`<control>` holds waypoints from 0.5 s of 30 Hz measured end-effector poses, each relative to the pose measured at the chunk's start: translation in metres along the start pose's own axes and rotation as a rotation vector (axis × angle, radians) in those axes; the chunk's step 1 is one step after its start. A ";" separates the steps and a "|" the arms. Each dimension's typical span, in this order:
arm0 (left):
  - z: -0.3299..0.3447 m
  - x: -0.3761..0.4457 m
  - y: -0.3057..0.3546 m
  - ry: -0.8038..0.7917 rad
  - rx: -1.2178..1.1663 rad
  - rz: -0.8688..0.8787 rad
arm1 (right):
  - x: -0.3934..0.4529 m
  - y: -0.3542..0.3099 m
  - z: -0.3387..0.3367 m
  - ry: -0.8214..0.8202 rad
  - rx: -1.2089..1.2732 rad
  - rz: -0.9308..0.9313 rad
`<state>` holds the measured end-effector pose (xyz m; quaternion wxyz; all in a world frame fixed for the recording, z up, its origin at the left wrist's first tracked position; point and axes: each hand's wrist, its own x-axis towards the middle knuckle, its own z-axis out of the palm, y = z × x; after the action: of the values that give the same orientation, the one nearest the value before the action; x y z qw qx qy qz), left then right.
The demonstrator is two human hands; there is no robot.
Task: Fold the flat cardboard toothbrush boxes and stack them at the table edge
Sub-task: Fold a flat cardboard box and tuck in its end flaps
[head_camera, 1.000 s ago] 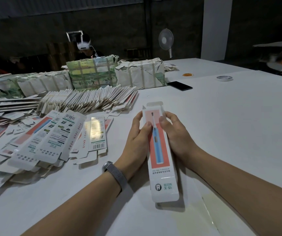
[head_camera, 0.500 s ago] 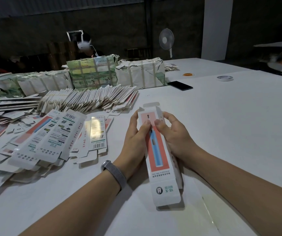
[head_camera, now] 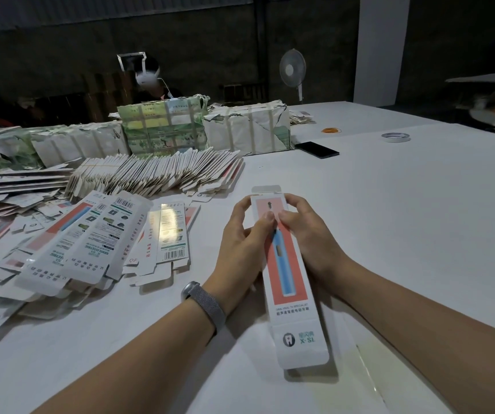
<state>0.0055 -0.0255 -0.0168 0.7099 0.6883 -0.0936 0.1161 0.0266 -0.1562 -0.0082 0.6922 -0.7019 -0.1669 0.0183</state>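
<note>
Your long white cardboard toothbrush box with the salmon panel and blue brush print (head_camera: 286, 265) has settled since half a second ago: then it was rolled a little so its right side wall showed, and now the printed face looks squarely up at you and the side is hidden. A second ago it lay much the same way, so you have rocked it open and back. I read that as the sleeve being squared into a tube, with the end flaps not yet closed.

Your left hand (head_camera: 241, 243) curls round the box's left edge, thumb laid across the printed face; your right hand (head_camera: 308, 234) curls round the right edge, its thumb meeting the other near the brush-head print. Both pinch the upper third. The box runs from 12 o'clock down to 6 o'clock directly before you, its far flap (head_camera: 265, 189) standing open and its near end free above the white table (head_camera: 404, 219).

The card looks thin, smooth and slightly glossy, with crisp scored creases, so it should dent under hard thumbs. At 9 to 10 o'clock lies a loose heap of flat printed box blanks (head_camera: 91, 243), barcodes up; at 11 o'clock a fanned row of flat white blanks (head_camera: 156, 174) stands on edge.
</note>
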 end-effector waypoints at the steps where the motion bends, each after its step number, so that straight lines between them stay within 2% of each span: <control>1: 0.000 0.000 0.000 0.003 0.006 0.002 | 0.000 0.000 0.000 0.000 0.006 -0.001; 15: 0.001 -0.001 0.003 -0.051 0.074 -0.007 | 0.000 0.000 -0.002 0.071 0.081 -0.015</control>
<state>0.0038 -0.0267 -0.0140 0.6816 0.7173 -0.1048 0.0993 0.0272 -0.1585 -0.0083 0.7257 -0.6722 -0.1465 -0.0053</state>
